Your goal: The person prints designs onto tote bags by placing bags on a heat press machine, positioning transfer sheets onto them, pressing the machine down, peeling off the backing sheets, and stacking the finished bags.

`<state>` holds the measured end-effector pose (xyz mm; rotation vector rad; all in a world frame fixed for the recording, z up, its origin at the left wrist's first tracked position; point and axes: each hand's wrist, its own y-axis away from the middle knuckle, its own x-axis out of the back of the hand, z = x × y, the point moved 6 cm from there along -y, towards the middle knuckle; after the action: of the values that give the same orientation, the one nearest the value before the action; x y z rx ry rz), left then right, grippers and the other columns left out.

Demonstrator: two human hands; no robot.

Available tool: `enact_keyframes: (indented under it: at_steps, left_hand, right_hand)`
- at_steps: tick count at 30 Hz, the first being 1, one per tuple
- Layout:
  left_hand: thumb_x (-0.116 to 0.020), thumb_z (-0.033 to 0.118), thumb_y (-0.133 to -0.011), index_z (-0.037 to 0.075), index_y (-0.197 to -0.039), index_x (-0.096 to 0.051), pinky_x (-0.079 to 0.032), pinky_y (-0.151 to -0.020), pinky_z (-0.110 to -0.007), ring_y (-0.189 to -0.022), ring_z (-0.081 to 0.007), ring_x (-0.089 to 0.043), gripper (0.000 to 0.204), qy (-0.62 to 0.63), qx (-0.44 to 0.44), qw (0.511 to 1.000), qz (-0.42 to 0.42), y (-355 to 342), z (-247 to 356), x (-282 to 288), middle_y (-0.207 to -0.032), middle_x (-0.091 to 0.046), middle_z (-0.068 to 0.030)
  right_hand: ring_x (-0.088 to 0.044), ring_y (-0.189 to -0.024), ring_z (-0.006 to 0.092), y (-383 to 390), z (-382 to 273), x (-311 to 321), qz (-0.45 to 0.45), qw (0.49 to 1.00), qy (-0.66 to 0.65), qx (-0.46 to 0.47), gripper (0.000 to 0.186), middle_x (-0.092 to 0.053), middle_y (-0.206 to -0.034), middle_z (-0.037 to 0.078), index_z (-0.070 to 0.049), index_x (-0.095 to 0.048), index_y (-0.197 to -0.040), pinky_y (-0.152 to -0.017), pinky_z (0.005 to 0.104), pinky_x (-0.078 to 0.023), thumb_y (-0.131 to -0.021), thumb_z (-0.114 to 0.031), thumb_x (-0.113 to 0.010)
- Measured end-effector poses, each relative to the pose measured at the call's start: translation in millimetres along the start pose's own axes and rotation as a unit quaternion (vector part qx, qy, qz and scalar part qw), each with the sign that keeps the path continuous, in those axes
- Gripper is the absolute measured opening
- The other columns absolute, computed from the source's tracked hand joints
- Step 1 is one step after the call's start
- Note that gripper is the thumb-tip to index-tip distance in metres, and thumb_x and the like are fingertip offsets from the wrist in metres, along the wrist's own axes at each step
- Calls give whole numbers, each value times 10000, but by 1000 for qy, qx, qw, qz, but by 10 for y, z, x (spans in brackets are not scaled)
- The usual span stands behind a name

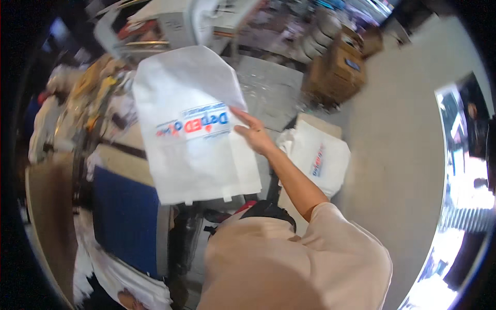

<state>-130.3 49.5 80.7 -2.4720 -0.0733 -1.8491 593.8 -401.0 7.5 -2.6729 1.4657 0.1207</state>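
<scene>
A white fabric panel (186, 82) with a red and blue print across its middle is spread out in front of me. Its top corners slope inward, and small tabs show along its lower edge. My right hand (251, 130) is at the panel's right edge, fingers over the print side, pinching the cloth there. My left hand does not show; whether it is behind the panel I cannot tell. To the right of my right forearm, a stack of similar white printed pieces (318, 157) lies on a tan board.
A dark blue flat board (125, 217) with a tan end stands at the left, with white cloth (116, 263) below it. Heaped garments (103, 93) lie far left. Cardboard boxes (338, 70) stand at the back right beside a pale wall (398, 155). White machine-like equipment (175, 23) is at the back.
</scene>
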Motion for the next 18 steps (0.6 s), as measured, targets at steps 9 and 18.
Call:
enact_keyframes:
  at_steps: [9,18]
  left_hand:
    - [-684,411,-899,-50,-1540,-213,-478,-1020,-400,-1252,-354,-579,919,-29,-199,979,-31,317,308,1207,-1403,-572,-186]
    - [-535,200,-985,-113,-1294,-550,-499,-936,-445,-1086,-437,-627,440,54,-200,977,56,188,1134,1136,-1156,-649,-298]
  right_hand:
    - [-590,-1175,274,1922,1720,2830,495,838,-224,-51,821,-473,-1443,128,-250,-222,-1566,-914,449,-554,-916,75,-604]
    - [-519,-811,186,3275,3207,3254,696,630,-264,-220,941,-550,-1243,44,-403,-24,-1590,-673,414,-536,-962,13,-588]
